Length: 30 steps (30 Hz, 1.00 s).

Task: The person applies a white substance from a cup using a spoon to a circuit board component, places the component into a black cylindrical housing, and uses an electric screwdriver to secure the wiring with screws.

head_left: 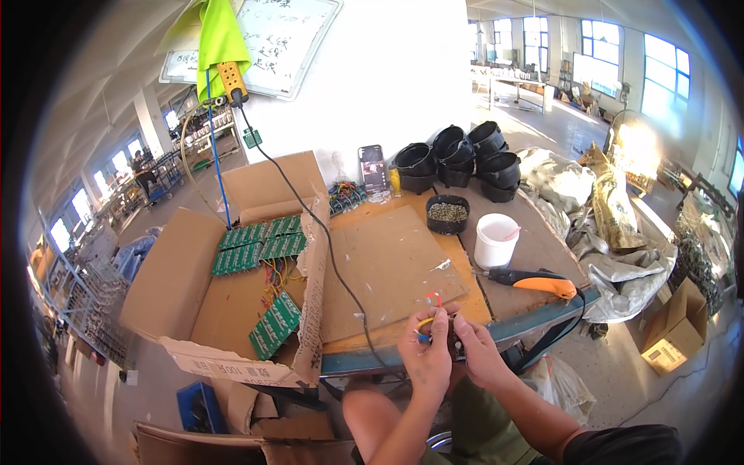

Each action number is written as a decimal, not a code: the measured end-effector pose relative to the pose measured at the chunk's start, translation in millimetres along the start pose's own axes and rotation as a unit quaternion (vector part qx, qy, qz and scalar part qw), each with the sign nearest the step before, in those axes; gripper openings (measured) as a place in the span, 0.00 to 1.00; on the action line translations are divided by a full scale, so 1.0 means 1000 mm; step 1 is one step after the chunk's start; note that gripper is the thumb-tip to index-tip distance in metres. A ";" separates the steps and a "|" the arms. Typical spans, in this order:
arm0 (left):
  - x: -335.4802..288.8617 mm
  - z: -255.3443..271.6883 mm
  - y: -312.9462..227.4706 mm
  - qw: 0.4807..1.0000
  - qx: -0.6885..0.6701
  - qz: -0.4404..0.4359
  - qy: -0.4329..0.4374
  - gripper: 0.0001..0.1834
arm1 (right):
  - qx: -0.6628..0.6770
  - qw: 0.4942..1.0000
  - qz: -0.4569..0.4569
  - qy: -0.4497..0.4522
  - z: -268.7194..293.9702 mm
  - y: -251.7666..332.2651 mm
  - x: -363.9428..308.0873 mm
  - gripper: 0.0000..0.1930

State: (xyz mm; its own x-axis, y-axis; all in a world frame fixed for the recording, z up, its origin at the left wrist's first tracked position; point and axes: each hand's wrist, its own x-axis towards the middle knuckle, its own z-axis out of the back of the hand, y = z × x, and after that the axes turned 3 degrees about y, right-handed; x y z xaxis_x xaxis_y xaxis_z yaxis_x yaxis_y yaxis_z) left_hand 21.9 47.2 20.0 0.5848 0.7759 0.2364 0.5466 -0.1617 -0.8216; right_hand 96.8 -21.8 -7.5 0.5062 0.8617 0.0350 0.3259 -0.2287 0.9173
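My left hand (428, 358) is closed at the front edge of the table, pinching a few coloured wires (424, 322) in yellow, blue and red. Close against it, my right hand (480, 358) is closed too, its fingers curled round a small dark part that is mostly hidden. Beyond the hands a flat cardboard sheet (380, 271) lies on the table. To the left, an open cardboard box (174, 283) holds several green circuit boards (275, 324), some with coloured wires attached.
An orange and black power screwdriver (535, 280) lies at the right beside a white tub (496, 242). Behind stand a black cup of small screws (447, 214), stacked black cups (453, 155) and a propped phone (373, 172). A dark cable (335, 260) crosses the box edge. Sacks (620, 271) crowd the right side.
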 end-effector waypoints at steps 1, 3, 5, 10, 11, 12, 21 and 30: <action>-0.002 -0.001 -0.001 1.000 0.003 -0.010 -0.002 0.05 | 0.030 0.999 -0.009 -0.008 0.004 -0.001 0.002 0.21; -0.004 0.001 0.007 0.997 -0.013 -0.081 0.002 0.08 | 0.090 0.995 -0.028 -0.024 0.011 0.000 0.006 0.21; -0.005 -0.008 0.001 0.994 -0.049 -0.095 0.003 0.16 | 0.023 0.998 0.040 -0.040 -0.004 0.008 0.006 0.21; -0.002 -0.005 0.000 0.993 -0.024 -0.066 -0.091 0.12 | -0.042 0.998 0.047 -0.031 -0.006 -0.002 0.002 0.13; 0.000 -0.004 0.000 0.991 -0.026 -0.035 -0.127 0.11 | -0.058 0.994 0.078 -0.040 -0.006 -0.006 0.001 0.11; 0.001 -0.001 0.002 0.992 -0.042 -0.003 -0.122 0.09 | -0.067 0.992 0.096 -0.052 -0.008 -0.007 0.001 0.11; -0.015 -0.010 0.000 0.977 0.180 -0.116 0.015 0.14 | -0.125 0.973 0.166 -0.098 -0.017 0.006 0.001 0.14; -0.033 -0.023 0.001 0.973 0.141 -0.185 0.006 0.17 | -0.129 0.969 0.201 -0.069 -0.014 0.027 0.001 0.06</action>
State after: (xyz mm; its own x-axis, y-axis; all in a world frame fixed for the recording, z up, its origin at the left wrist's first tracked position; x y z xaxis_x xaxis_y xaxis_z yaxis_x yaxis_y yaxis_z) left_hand 16.8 7.4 22.8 0.3883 0.7415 0.5473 0.5363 0.3012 -0.7885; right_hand 95.4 -21.1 22.9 0.6586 0.6534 0.3733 -0.1217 -0.3970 0.9097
